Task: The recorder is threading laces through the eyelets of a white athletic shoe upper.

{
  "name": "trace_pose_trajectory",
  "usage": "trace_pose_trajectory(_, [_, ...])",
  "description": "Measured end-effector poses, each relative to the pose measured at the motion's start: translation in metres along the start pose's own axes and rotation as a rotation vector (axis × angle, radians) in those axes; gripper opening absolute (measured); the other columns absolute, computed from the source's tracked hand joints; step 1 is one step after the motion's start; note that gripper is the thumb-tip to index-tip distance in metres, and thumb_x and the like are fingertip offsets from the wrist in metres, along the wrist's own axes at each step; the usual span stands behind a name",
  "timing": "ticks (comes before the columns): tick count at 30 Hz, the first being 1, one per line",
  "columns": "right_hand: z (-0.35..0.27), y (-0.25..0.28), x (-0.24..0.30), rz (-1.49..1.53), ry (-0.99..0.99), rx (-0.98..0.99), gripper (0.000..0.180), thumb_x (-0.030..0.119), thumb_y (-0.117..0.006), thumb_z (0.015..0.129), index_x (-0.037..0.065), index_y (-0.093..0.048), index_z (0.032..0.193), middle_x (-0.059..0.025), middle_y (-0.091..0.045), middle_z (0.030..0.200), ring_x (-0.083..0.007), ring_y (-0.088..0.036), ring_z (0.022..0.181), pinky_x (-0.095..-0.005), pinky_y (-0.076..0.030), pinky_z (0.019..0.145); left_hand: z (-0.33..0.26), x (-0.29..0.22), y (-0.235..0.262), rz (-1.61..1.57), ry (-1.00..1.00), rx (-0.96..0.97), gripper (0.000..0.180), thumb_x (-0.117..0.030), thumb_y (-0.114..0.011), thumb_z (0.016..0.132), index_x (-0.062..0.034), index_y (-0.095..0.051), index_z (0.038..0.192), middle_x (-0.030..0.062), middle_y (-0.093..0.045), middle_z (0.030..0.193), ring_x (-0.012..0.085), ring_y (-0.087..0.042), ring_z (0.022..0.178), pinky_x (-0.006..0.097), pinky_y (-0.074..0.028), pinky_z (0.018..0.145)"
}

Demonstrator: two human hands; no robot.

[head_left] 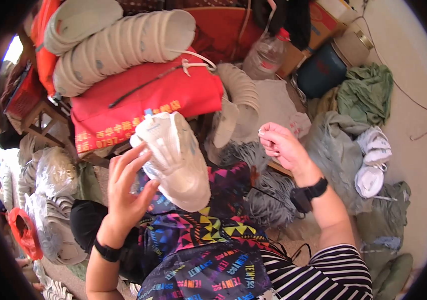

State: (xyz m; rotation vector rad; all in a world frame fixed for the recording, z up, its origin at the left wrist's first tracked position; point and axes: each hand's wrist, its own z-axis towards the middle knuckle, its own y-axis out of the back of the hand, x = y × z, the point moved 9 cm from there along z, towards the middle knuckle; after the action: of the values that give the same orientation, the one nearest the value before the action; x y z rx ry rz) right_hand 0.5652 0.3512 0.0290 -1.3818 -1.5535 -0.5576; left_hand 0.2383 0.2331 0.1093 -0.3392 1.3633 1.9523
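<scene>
A white shoe upper [176,160] sits in front of me above my patterned apron [203,245], its rounded toe towards me. What holds it up from below is hidden. My left hand [128,180] is at its left side, fingers spread and the fingertips at the upper's edge. To the right, apart from the upper, my right hand [281,145] is raised with thumb and fingers pinched together. Something tiny may be between those fingertips, too small to make out. Grey laces or cords [268,200] lie in a bundle below my right hand.
Stacked white uppers [123,50] lie on a red cloth [148,100] ahead, with another curved stack [241,95] beside it. A plastic bottle [268,55] and a dark green flask [323,70] stand far right. Bagged uppers [56,175] are at left, more uppers [373,150] at right.
</scene>
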Motion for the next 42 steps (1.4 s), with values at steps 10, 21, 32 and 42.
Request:
trace_pose_trajectory(10, [-0.062,-0.212,0.065,-0.333,0.220,0.629,0.011,0.008,-0.057,0.096,0.002,-0.060,0.104,0.0030,-0.061,0.094,-0.0030,-0.055,0.087,-0.0218,-0.046,0.079,-0.011,-0.039,-0.053,-1.485,0.420,0.336,0.031,-0.018,-0.055,0.099,-0.0025,-0.054,0.126,0.0025,-0.063,0.105,0.0088,-0.057,0.094,0.025,-0.047,0.082])
trace_pose_trajectory(21, [-0.023,-0.069,0.183,-0.965,0.909,-0.440,0.007,0.011,-0.063,0.090,0.006,-0.061,0.086,0.0027,-0.051,0.065,-0.0051,-0.045,0.059,-0.0237,-0.036,0.053,-0.049,0.010,-0.006,-0.578,0.317,0.261,0.021,-0.024,-0.058,0.095,-0.0089,-0.072,0.089,0.0022,-0.065,0.096,0.0184,-0.049,0.094,0.035,-0.035,0.093])
trace_pose_trajectory(32, [-0.005,-0.120,0.139,-1.291,1.046,-0.114,0.024,0.001,-0.056,0.083,0.003,-0.059,0.107,-0.0145,-0.059,0.110,-0.0301,-0.057,0.105,-0.0372,-0.046,0.089,-0.052,0.001,-0.033,-0.890,0.666,0.326,0.020,-0.021,-0.055,0.098,-0.0073,-0.070,0.100,0.0036,-0.067,0.090,0.0088,-0.056,0.079,0.026,-0.045,0.073])
trace_pose_trajectory(42, [-0.023,-0.219,0.014,-0.809,0.446,0.542,0.017,0.007,-0.053,0.090,-0.001,-0.059,0.105,-0.0173,-0.059,0.097,-0.0305,-0.061,0.093,-0.0370,-0.048,0.082,-0.024,-0.002,-0.060,-0.890,0.614,0.162,0.025,-0.026,-0.051,0.102,-0.0035,-0.061,0.098,-0.0033,-0.058,0.073,0.0023,-0.049,0.061,0.020,-0.039,0.054])
